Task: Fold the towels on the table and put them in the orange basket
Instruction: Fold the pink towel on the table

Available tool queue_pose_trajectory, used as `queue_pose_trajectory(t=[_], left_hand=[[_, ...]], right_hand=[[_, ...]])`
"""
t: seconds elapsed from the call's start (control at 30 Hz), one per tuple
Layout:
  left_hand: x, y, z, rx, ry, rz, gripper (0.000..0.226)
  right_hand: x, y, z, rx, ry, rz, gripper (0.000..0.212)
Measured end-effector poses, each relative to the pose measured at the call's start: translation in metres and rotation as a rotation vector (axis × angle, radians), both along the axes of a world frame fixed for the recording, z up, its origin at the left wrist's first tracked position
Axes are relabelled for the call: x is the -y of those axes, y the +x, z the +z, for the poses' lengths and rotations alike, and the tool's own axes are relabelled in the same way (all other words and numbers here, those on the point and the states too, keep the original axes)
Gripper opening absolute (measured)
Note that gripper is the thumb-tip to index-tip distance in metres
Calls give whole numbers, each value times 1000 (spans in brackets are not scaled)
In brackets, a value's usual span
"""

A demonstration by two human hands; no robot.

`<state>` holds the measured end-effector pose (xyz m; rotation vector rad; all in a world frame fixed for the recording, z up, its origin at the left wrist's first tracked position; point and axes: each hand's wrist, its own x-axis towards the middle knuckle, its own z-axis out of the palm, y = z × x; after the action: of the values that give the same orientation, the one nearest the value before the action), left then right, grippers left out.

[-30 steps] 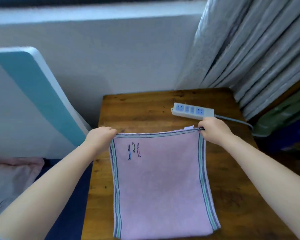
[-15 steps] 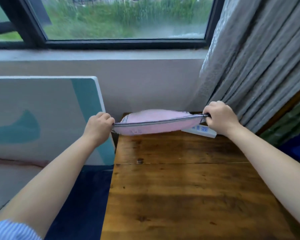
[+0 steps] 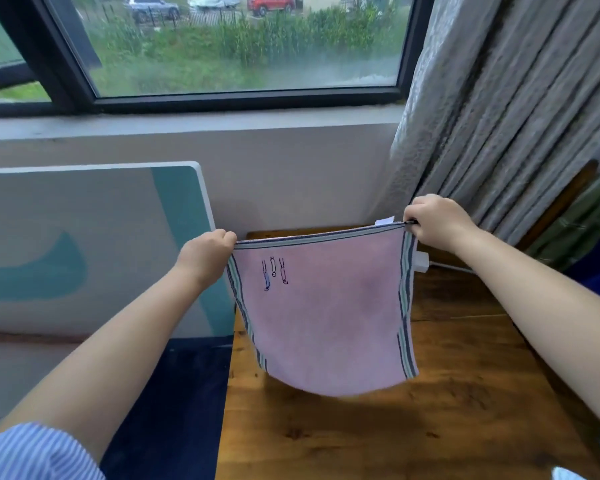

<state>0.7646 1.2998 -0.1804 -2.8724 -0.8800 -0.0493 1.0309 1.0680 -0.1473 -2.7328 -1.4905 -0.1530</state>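
Towel [image 3: 326, 317] hangs in the air over the desk's [image 3: 465, 393] far left part, your left hand [image 3: 205, 252] and right hand [image 3: 433, 220] each pinching a top corner. Keep the top hem taut and level, lower the bottom edge onto the wood first, then lay it flat for folding. Mind the power strip [image 3: 421, 262] behind the towel's right edge. No basket shows.

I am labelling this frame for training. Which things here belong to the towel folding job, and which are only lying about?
Belong to the job:
pink towel, held up by its top corners
left hand
right hand
wooden table

Only lying about:
white power strip
grey curtain
teal and white board
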Motion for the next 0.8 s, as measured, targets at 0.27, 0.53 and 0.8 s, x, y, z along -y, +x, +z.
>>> queue_pose_trajectory(t=[0.27,0.53,0.8], left_hand=[[-16,16,30,198,355,-274,13],[14,-24,-60,-36,49,-573,13],[106,-43,-154,-801,-325,-397,20]], right_hand=[[1,18,13,159,387,119,12],[64,-15,-90,-142,91,319,21],[110,-90,-201,-321,-684,145,27]])
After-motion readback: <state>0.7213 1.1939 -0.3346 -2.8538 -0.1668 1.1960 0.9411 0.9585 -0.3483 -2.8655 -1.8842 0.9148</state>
